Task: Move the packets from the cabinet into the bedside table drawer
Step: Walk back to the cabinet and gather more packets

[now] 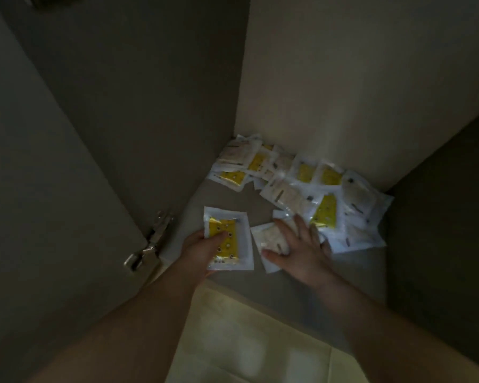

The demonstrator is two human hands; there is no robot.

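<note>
Both hands reach into the dim cabinet. My left hand (202,244) holds a clear packet with a yellow dotted card (228,239), thumb on top of it. My right hand (299,244) lies with spread fingers on a white packet (268,239) on the cabinet floor (233,197). Behind it, several more packets (302,186), some yellow and some white, lie heaped along the back wall and into the right corner.
The open cabinet door (53,189) stands at the left with a metal hinge (150,241) near my left wrist. The cabinet's pale back wall (357,92) rises behind the heap. Light floor tiles (246,341) show below the cabinet's front edge.
</note>
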